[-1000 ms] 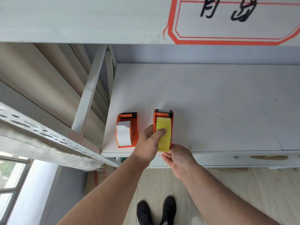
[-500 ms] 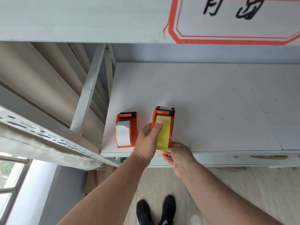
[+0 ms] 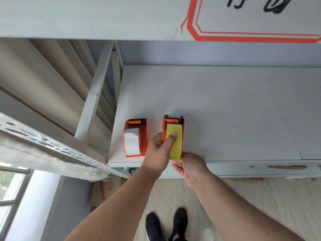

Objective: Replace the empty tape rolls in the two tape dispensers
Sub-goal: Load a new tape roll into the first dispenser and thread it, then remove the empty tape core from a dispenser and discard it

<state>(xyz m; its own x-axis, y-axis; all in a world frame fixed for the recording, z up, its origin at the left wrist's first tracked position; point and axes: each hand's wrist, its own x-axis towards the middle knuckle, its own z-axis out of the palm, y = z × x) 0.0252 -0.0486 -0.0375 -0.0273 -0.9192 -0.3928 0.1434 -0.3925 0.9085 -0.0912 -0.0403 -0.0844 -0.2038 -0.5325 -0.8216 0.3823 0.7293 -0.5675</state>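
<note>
Two orange tape dispensers stand side by side at the front edge of a white shelf (image 3: 217,110). The left dispenser (image 3: 145,136) carries a white tape roll (image 3: 132,143). The right dispenser (image 3: 172,120) carries a yellow tape roll (image 3: 177,145). My left hand (image 3: 159,152) grips the right dispenser from its left side, thumb pressed on top of the yellow roll. My right hand (image 3: 188,164) holds the near end of that dispenser at the shelf edge, fingers curled under it.
A grey metal rack post (image 3: 93,101) and perforated beam (image 3: 52,146) run along the left. An upper shelf board with a red-outlined label (image 3: 251,37) hangs overhead. Below the shelf edge lie a wood-look floor, a cardboard box (image 3: 104,190) and my black shoes (image 3: 166,225).
My left thumb has slid forward along the top of the yellow roll. The right dispenser has shifted slightly away from me. My right hand stays at its near end.
</note>
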